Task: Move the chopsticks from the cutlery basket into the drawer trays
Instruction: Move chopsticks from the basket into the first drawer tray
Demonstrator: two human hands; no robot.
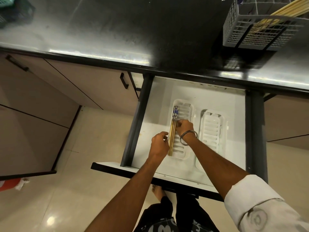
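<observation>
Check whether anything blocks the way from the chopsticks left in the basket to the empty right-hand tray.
Nothing visible does. The remaining chopsticks stick out of the cutlery basket on the counter; the right tray lies open and empty in the drawer.

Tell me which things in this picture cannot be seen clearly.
- Head view, chopsticks in cutlery basket: their upper ends are cut off by the top edge, and their number is blurred.
- Right hand: its fingertips are curled out of sight beside the chopsticks in the left tray, so contact is unclear.

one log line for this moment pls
left hand open | right hand on chopsticks in left tray | basket not empty
</observation>
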